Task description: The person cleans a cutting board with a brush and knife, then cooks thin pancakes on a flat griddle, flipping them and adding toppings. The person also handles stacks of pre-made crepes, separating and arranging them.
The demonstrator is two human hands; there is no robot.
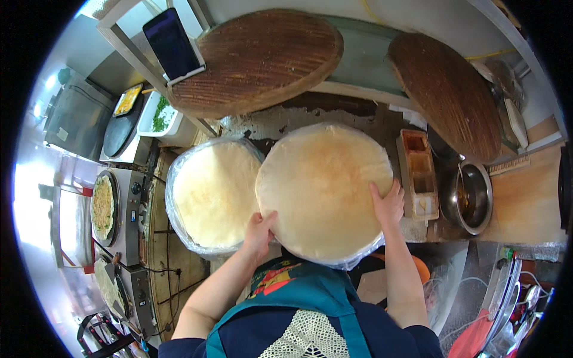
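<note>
A large round flatbread (327,192) with a lightly browned top lies before me, clear plastic wrap showing beneath its lower edge. At its lower left rim my left hand (259,230) grips it, thumb on top. My right hand (389,203) is at its right rim, thumb over the top and fingers along the side; the fingers' undersides are hidden. To the left sits a second pale round flatbread (215,192) on clear plastic, partly overlapped by the large one. Neither hand touches the second flatbread.
Two round wooden boards (268,58) (447,94) lean at the back. A seasoning container (416,165) and a steel bowl (479,197) stand right. Griddles (117,210) with flatbreads, a white tub of chopped greens (154,123) and a phone on a stand (172,44) are left.
</note>
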